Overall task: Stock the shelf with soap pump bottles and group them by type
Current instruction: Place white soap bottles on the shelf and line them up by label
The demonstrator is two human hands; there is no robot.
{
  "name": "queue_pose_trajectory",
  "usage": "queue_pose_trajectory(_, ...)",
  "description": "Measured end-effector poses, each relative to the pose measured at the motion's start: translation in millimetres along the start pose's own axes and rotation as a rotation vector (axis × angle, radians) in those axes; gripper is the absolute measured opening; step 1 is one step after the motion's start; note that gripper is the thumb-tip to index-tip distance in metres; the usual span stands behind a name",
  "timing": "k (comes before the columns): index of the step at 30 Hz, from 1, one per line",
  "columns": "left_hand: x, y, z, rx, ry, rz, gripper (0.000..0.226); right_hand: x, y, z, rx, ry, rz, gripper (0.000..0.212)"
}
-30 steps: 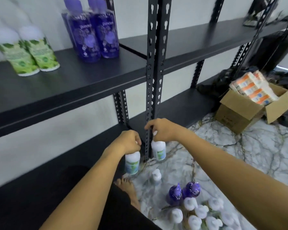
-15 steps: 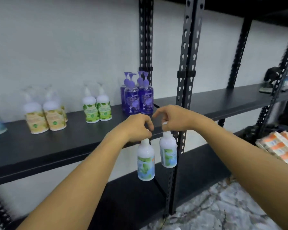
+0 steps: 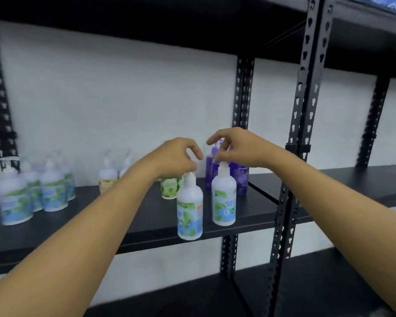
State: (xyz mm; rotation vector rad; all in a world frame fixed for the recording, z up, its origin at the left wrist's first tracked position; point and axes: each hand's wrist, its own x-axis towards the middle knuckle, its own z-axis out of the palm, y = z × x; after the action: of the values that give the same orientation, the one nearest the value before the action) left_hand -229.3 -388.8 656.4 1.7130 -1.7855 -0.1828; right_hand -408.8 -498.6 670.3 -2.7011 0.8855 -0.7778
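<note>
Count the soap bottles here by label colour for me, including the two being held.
Blue-and-green bottles: about 6, two of them held, the rest blurred at left
Yellow bottles: 2
Green bottles: 2
Purple bottles: at least 2
Total: about 12; blur and the arms hide some.

Shelf count approx.: two white blue-green label bottles (image 3: 189,209) held up front, four more (image 3: 53,191) at left, two purple bottles (image 3: 240,179) behind; others too blurred.
</note>
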Motion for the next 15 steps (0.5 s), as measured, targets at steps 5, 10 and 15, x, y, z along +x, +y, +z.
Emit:
queue_pose_trajectory(5, -9.9, -27.4, -43.1, 0.049, 0.073, -0.041, 0.023, 34.6, -35.6, 21.3, 0.060, -0.007, -0.078, 0.036)
queue_pose_trajectory(10, -24.5, -61.3, -82.9, 0.099, 0.125, -0.098, 0.023, 78.5, -67.1, 52.6, 0.132, -0.047, -0.148, 0.036)
queue_pose_trajectory(15, -43.7, -98.9, -117.2, 0.144, 0.172, -0.182, 0.021, 121.5, -101.3, 86.5, 0.198, -0.073, -0.236, 0.035)
